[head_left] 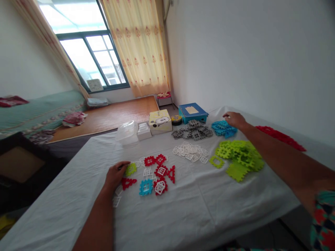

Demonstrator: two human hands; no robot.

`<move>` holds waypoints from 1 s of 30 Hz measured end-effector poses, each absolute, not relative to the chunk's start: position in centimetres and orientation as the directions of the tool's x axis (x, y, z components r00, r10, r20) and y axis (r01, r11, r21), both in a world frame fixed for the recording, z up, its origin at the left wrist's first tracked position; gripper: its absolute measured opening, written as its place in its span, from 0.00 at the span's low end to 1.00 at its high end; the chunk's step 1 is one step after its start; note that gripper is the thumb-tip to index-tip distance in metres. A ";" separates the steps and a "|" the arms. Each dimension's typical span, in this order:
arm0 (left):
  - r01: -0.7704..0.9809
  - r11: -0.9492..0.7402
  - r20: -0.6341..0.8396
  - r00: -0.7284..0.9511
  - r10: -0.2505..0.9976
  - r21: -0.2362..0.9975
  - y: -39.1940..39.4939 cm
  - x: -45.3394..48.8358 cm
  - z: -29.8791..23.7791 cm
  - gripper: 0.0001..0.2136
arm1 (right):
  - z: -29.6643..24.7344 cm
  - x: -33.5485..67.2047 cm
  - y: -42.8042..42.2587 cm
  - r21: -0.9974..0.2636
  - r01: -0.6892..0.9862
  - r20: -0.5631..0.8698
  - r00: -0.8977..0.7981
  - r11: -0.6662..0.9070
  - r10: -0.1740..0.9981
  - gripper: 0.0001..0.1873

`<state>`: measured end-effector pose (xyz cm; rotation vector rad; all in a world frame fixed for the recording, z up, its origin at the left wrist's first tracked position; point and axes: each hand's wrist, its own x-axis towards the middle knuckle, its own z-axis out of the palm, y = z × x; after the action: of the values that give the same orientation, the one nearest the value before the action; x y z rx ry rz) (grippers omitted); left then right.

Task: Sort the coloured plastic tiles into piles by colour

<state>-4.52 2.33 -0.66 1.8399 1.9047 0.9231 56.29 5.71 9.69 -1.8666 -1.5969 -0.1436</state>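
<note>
My left hand (115, 175) rests on the white sheet (183, 209), fingers curled beside a small lime-green round tile (130, 169). Around it lie red tiles (159, 165), a blue square tile (146, 187) and white window pieces. My right hand (235, 119) reaches far across the table, fingers down on a pile of blue tiles (222, 128). Between the hands are a pile of white window pieces (190, 152), a grey tile pile (193, 129) and a lime-green tile pile (239, 155).
Red tiles (281, 137) lie along the wall at right. At the table's far edge stand a blue box (193, 112), a cream carton (159, 121), a white box (144, 131), a clear plastic tub (127, 132) and a small round tin (176, 119). A bed and window lie beyond.
</note>
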 end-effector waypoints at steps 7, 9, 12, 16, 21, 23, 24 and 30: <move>0.773 -0.075 0.215 -0.082 0.973 0.630 2.2 -4.2 -1.4 0.15 | 6.5 38.5 1.7 -0.435 0.669 0.321 -0.510 0.603 0.798 0.13; 0.759 -0.087 0.224 -0.079 0.971 0.645 2.1 -4.1 -1.7 0.15 | 4.9 32.4 -1.3 -0.401 0.527 0.309 -0.692 0.749 0.653 0.12; 0.746 -0.096 0.236 -0.084 0.968 0.659 2.0 -4.0 -1.9 0.15 | 3.2 25.6 -4.6 -0.212 0.451 0.255 -0.831 0.867 0.494 0.13; 0.756 -0.107 0.238 -0.067 0.969 0.646 1.9 -3.9 -1.8 0.14 | 1.5 21.5 -5.3 0.009 0.511 0.200 -0.843 0.860 0.499 0.16; 0.771 -0.103 0.232 -0.059 0.971 0.628 2.0 -3.8 -1.5 0.14 | 0.6 21.6 -4.7 0.052 0.426 0.182 -0.894 0.903 0.411 0.10; 0.768 -0.094 0.229 -0.070 0.971 0.634 2.0 -3.7 -1.4 0.13 | 1.2 22.4 -4.5 0.014 0.402 0.215 -0.895 0.915 0.390 0.12; 0.763 -0.097 0.231 -0.070 0.971 0.639 2.0 -3.7 -1.3 0.13 | 1.8 22.9 -4.3 -0.002 0.411 0.252 -0.882 0.912 0.398 0.13; 0.766 -0.089 0.221 -0.070 0.973 0.636 1.8 -3.9 -1.3 0.14 | 6.5 30.7 -0.5 -0.216 0.631 0.455 -0.610 0.745 0.649 0.14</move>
<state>-3.89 1.84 -1.34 1.8951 1.8738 0.9261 30.68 -0.50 6.50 -0.9659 -2.4302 0.0457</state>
